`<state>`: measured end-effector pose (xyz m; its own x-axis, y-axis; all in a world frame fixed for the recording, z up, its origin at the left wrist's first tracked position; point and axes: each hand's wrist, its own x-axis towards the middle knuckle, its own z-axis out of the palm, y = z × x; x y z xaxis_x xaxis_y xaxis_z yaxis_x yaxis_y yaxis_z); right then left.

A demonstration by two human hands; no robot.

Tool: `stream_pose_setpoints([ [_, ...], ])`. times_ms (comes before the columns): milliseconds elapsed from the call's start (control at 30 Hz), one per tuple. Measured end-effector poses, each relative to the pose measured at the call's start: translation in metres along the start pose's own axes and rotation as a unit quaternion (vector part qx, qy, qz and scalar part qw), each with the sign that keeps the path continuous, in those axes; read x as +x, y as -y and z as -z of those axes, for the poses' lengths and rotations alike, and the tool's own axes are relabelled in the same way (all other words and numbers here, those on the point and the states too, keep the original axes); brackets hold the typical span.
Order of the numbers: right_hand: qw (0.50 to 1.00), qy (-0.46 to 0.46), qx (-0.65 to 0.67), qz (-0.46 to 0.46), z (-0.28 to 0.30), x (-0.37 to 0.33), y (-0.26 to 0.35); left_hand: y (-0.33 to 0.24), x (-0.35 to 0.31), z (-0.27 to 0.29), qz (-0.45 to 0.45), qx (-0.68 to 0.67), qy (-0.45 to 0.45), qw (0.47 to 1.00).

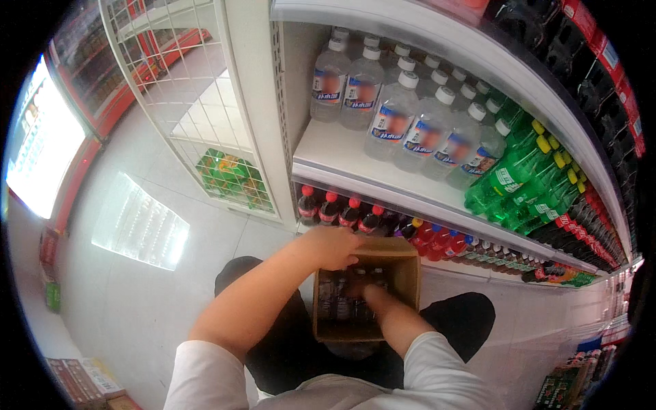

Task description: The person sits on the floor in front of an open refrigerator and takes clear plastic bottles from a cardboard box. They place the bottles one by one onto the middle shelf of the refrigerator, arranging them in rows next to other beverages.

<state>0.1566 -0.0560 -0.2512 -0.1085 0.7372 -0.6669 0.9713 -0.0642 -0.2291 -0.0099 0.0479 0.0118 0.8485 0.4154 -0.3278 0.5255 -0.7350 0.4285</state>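
Observation:
An open cardboard box [403,273] stands between my bent knees. Several clear bottles [326,299] are upright inside it, dim in the shadow. My left hand [333,247] rests at the box's far left corner, its fingers curled over the raised flap. Deep in the box is my right hand [358,281], down among the bottle tops. Shadow and blur hide its fingers, so whether it grips a bottle does not show.
Ahead, a shelf holds white-capped clear bottles [393,116] and green bottles [509,181]. On the lower shelf stand dark red-capped bottles [329,208] and red drink bottles [434,239]. A white wire rack [198,102] is at the left, with green packages [232,179] at its bottom.

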Motion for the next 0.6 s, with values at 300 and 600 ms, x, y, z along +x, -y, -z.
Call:
stream_pose_setpoints([
  [300,0.986,0.094,-0.135,-0.005,0.008,0.003,0.008,0.006,-0.011,0.009,-0.022,-0.022,-0.098,0.995],
  [600,0.902,0.349,-0.245,0.065,0.054,-0.099,0.064,-0.002,-0.012,0.007,-0.013,-0.017,-0.061,0.998],
])
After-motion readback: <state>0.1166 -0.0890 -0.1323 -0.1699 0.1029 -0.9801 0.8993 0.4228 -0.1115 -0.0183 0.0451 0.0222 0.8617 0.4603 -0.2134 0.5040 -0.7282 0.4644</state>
